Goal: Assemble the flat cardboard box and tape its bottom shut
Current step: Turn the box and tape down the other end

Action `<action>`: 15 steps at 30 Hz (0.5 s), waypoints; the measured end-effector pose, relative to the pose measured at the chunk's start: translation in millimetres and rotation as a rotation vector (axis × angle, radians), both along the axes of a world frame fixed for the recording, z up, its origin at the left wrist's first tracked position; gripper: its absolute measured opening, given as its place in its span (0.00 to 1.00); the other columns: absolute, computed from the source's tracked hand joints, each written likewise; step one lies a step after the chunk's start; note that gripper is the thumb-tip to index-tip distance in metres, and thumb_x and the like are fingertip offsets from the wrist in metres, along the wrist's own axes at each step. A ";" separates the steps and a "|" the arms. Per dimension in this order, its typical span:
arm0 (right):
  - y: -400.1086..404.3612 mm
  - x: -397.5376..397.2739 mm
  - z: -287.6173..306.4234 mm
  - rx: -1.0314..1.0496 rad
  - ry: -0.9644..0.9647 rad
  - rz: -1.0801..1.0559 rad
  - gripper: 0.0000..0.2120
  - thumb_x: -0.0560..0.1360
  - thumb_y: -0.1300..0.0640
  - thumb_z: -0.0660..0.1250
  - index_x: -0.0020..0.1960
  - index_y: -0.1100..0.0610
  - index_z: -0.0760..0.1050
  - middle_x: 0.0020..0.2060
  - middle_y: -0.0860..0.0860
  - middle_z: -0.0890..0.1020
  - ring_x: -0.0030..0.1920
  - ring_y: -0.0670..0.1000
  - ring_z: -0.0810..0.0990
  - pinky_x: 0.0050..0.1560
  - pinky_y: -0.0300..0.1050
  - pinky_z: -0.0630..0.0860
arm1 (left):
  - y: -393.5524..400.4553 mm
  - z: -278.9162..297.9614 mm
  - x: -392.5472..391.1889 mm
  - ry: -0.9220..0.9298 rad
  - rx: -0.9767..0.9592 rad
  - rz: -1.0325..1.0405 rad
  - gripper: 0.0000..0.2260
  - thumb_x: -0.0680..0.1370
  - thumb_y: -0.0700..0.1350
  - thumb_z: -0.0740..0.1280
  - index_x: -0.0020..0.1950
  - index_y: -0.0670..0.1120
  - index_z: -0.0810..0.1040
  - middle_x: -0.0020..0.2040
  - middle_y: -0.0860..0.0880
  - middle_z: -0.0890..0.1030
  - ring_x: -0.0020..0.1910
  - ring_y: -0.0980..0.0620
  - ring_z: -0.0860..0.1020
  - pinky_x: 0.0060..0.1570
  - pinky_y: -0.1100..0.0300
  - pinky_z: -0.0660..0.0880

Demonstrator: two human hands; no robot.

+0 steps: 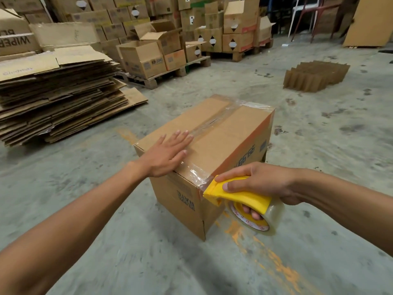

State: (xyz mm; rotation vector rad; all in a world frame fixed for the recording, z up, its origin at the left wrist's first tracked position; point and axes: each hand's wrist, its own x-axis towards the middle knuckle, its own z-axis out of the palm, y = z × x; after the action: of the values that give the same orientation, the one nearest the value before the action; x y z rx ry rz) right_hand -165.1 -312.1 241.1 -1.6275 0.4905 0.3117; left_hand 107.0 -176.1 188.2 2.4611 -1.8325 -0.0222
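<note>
The box [212, 150] stands on the concrete floor [85, 188] in front of me, flaps closed on top with clear tape [214, 122] along the seam. My left hand [170, 153] lies flat on the top, fingers straight, pointing toward 1 o'clock. My right hand [257, 184] grips the yellow tape dispenser [238, 195] at the box's near corner, at 5 o'clock from the left hand, fingers curled through the roll. Flattened cardboard [59, 99] is stacked at 10 o'clock.
</note>
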 end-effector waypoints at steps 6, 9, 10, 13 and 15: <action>-6.1 0.7 -7.6 0.051 0.014 0.013 0.16 0.80 0.57 0.65 0.68 0.49 0.74 0.26 0.59 0.79 0.22 0.54 0.76 0.24 0.41 0.77 | -39.5 -13.4 -54.0 0.122 0.174 -0.206 0.24 0.82 0.59 0.41 0.79 0.59 0.42 0.79 0.58 0.41 0.77 0.55 0.36 0.75 0.47 0.36; -9.0 0.9 -15.0 0.076 0.011 0.000 0.17 0.79 0.55 0.67 0.67 0.47 0.75 0.28 0.60 0.79 0.23 0.55 0.77 0.27 0.43 0.78 | -39.6 -19.5 -54.1 0.067 0.159 -0.192 0.26 0.81 0.62 0.41 0.78 0.61 0.42 0.79 0.60 0.40 0.77 0.56 0.37 0.75 0.47 0.37; -9.0 0.5 -17.0 0.084 0.005 -0.005 0.17 0.79 0.55 0.67 0.67 0.47 0.75 0.29 0.61 0.79 0.23 0.55 0.77 0.27 0.44 0.78 | -39.5 -19.3 -54.3 0.060 0.155 -0.191 0.26 0.81 0.62 0.41 0.78 0.61 0.42 0.78 0.60 0.40 0.77 0.56 0.37 0.75 0.48 0.37; -6.3 -5.6 -21.5 0.107 -0.033 -0.020 0.17 0.79 0.56 0.67 0.67 0.48 0.75 0.34 0.64 0.79 0.25 0.56 0.78 0.28 0.45 0.79 | -40.7 -19.7 -54.7 0.042 0.139 -0.188 0.26 0.80 0.64 0.40 0.78 0.62 0.41 0.78 0.62 0.40 0.78 0.56 0.38 0.76 0.48 0.38; -4.5 -12.1 -23.8 0.103 -0.073 -0.033 0.17 0.79 0.56 0.67 0.68 0.48 0.75 0.34 0.64 0.79 0.25 0.56 0.78 0.27 0.45 0.79 | -41.9 -21.3 -54.2 0.049 0.133 -0.185 0.29 0.77 0.67 0.38 0.77 0.63 0.41 0.77 0.63 0.40 0.78 0.57 0.39 0.76 0.49 0.39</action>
State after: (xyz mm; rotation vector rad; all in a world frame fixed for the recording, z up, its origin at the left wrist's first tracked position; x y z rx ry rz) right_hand -177.2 -316.6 217.3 -1.5236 0.4380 0.2481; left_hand 52.7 -218.0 167.0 2.3389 -2.0947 -0.2194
